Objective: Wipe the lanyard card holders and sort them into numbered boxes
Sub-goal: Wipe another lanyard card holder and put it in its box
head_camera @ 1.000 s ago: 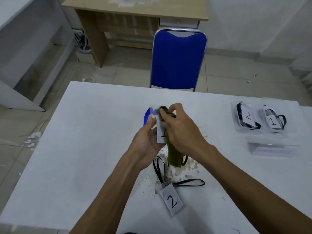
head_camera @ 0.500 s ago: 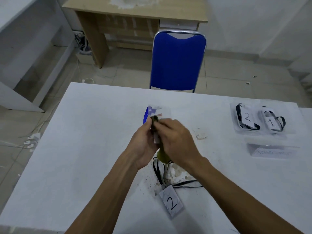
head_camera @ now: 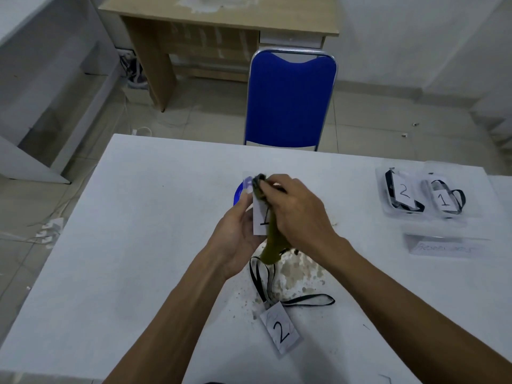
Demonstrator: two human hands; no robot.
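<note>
My left hand (head_camera: pixel 235 231) holds a clear card holder (head_camera: pixel 260 218) marked 1 upright above the white table (head_camera: pixel 138 245). My right hand (head_camera: pixel 296 212) grips an olive green cloth (head_camera: pixel 273 245) and presses it against the upper part of that holder. The cloth's tail hangs down below both hands. A second card holder (head_camera: pixel 280 331) marked 2 lies flat near the front edge, its black lanyard (head_camera: pixel 304 300) looped beside it. At the far right stand two clear boxes: box 2 (head_camera: pixel 401 194) and box 1 (head_camera: pixel 446 199), each with a holder and lanyard inside.
A blue round object (head_camera: pixel 238 194) lies on the table behind my hands. A brownish stain (head_camera: pixel 293 270) spreads under them. A clear labelled stand (head_camera: pixel 446 246) sits in front of the boxes. A blue chair (head_camera: pixel 291 98) stands at the far edge, a wooden desk (head_camera: pixel 219 20) beyond.
My right hand slid the cloth down the holder half a second ago, then back up to its top. The left hand kept its hold on the holder.
</note>
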